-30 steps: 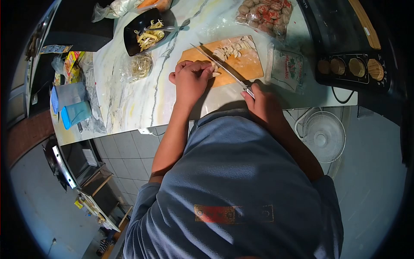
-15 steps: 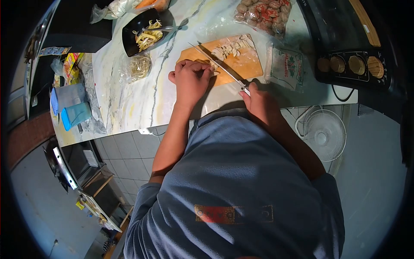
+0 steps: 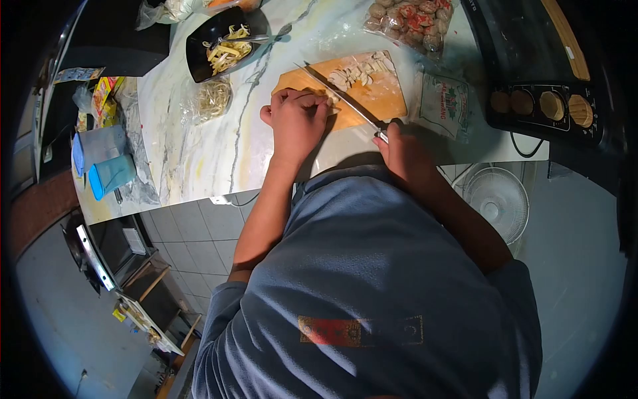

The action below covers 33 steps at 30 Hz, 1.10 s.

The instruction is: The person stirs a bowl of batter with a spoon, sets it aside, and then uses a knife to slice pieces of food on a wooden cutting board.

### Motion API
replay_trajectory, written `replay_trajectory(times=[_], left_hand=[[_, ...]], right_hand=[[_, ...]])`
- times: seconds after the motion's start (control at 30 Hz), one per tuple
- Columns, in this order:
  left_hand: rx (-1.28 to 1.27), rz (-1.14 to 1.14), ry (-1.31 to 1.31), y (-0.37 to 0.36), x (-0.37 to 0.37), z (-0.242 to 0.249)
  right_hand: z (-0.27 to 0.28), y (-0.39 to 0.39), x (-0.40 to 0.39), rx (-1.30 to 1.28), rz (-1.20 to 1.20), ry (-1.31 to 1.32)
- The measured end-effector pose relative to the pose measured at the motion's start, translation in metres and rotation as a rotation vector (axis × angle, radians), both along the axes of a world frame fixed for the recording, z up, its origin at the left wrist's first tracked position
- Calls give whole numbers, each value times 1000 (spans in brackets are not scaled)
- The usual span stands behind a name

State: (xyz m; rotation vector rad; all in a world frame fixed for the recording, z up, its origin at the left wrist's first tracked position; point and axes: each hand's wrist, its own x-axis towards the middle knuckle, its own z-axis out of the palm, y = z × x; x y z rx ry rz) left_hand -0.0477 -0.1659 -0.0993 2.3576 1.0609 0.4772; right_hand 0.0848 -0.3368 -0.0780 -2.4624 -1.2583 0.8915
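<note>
My right hand (image 3: 407, 154) grips the handle of a long knife (image 3: 351, 101). Its blade slants up and left across the wooden cutting board (image 3: 389, 98). Fingers curled, my left hand (image 3: 297, 125) presses on the board's left side, left of the blade. A small pale piece of food (image 3: 332, 98) shows at its fingertips, mostly hidden by the fingers. Beyond the blade lie several pale slices (image 3: 362, 72) with greyish edges, heaped toward the board's far side.
Bagged round brown meatballs (image 3: 405, 23) lie at the far right, near a printed plastic bag (image 3: 442, 103). A black bowl (image 3: 196, 56) holds pale strips and a utensil. Bagged noodle-like strands (image 3: 212, 100) lie nearer. A black appliance with knobs (image 3: 550, 106) stands right; a blue container (image 3: 113, 176) is left.
The knife handle and my right hand have shifted slightly to the right. My left hand keeps its place on the board, and the whole view has moved a little.
</note>
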Motion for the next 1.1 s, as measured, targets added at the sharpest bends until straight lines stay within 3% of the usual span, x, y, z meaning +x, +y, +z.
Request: replay_trajectory(times=[0.37, 0.73, 1.1], left_hand=[[-87, 42, -24, -1, -1, 1], [-35, 59, 3, -7, 1, -1], [-13, 68, -12, -9, 1, -2]], right_hand=[[-8, -6, 4, 39, -11, -46], [3, -11, -7, 176, -79, -23], [1, -11, -6, 154, -57, -38]])
